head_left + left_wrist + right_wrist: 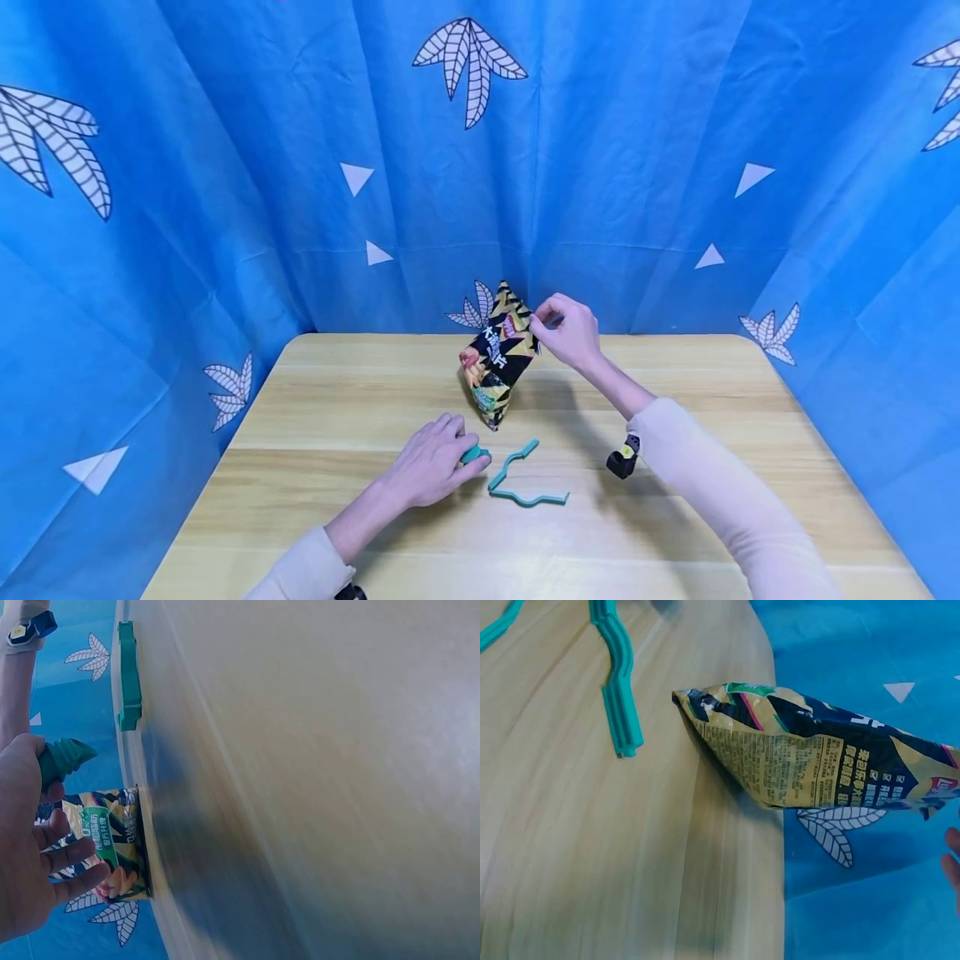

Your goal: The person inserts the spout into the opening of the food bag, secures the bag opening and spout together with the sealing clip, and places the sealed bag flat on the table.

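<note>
My left hand (431, 467) is low over the table and pinches a small green ridged piece with a pointed end (66, 760) between thumb and forefinger. Its other fingers are spread loosely. Further back, my right hand (576, 335) pinches the upper right edge of a black and gold snack bag (504, 354). The bag stands tilted, its lower corner near the tabletop. In the right wrist view, printed text shows on the side of the bag (780, 761), while that hand is mostly out of frame. Between my hands lies a green hinged bag clip (527, 502), spread into a V.
The light wooden table (322, 400) has rounded back corners. A blue curtain (600, 167) with white leaf and triangle prints hangs right behind the table and along both sides.
</note>
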{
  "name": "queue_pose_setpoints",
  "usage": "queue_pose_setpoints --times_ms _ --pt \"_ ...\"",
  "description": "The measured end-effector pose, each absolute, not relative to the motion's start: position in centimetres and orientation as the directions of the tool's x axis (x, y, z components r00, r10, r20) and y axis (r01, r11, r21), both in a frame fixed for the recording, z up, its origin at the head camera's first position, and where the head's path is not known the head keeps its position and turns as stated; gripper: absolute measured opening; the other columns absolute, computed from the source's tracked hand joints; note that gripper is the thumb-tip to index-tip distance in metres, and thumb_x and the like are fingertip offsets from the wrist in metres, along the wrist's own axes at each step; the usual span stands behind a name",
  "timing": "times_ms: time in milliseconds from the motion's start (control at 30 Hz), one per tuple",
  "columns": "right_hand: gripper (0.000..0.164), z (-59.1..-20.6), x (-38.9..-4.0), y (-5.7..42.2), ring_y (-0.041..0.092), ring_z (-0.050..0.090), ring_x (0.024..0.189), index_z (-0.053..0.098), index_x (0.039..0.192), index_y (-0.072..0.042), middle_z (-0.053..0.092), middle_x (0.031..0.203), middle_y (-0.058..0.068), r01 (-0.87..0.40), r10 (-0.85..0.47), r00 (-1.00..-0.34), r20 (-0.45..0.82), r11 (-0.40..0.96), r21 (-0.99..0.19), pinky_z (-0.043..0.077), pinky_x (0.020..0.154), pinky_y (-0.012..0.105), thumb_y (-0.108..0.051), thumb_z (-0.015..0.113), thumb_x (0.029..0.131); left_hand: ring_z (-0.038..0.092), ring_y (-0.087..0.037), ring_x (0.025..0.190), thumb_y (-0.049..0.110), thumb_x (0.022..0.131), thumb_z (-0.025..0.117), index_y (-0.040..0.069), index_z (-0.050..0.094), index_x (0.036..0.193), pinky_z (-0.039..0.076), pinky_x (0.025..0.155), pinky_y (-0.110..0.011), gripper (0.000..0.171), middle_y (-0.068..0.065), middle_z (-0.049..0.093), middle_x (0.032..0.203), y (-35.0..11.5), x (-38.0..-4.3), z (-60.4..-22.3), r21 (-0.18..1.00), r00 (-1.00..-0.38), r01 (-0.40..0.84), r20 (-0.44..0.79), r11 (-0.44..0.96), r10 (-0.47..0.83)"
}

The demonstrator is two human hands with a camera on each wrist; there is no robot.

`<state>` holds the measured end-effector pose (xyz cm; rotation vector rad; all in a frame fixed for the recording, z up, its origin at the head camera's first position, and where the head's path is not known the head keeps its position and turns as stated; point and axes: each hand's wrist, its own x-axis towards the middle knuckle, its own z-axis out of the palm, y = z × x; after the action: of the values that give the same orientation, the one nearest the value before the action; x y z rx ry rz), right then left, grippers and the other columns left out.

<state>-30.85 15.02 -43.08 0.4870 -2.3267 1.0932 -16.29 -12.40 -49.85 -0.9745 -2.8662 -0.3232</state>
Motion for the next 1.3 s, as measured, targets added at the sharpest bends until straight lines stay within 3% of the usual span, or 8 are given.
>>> queue_pose_setpoints --times_ms 367,600,1300 --pt "0.01 -43.6 -29.6 16.6 0.022 0.071 0.074 0.074 0.081 -0.012 0.075 0.084 0.005 -0.505 -0.085 -0.801 0.593 0.628 -0.592 0.056 0.07 0.036 -0.018 0.075 0.089 0.039 -0.009 0.083 0.057 0.108 0.047 0.028 0.058 0.087 0.033 0.07 -0.021 0.037 0.007 0.046 0.09 -12.4 -16.0 -50.2 0.18 -0.789 0.614 0.171 0.769 0.59" --pt "0.009 -43.5 -28.8 17.4 0.021 0.071 0.073 0.074 0.081 -0.013 0.076 0.084 0.005 -0.497 -0.071 -0.808 0.585 0.617 -0.61 0.054 0.068 0.03 -0.017 0.074 0.09 0.04 -0.01 0.084 0.057 0.109 0.046 0.027 0.063 0.093 0.033 0.07 -0.022 0.037 0.007 0.046 0.09 -12.3 -16.1 -50.2 0.171 -0.787 0.616 0.175 0.769 0.592" --pt "0.007 -43.5 -25.3 18.2 0.019 0.07 0.078 0.073 0.082 -0.011 0.076 0.086 0.005 -0.465 -0.057 -0.84 0.539 0.588 -0.662 0.058 0.071 0.024 -0.011 0.072 0.089 0.038 -0.009 0.082 0.058 0.108 0.045 0.03 0.056 0.085 0.031 0.069 -0.02 0.038 0.008 0.045 0.089 -12.2 -16.2 -50.2 0.17 -0.792 0.61 0.179 0.774 0.584"
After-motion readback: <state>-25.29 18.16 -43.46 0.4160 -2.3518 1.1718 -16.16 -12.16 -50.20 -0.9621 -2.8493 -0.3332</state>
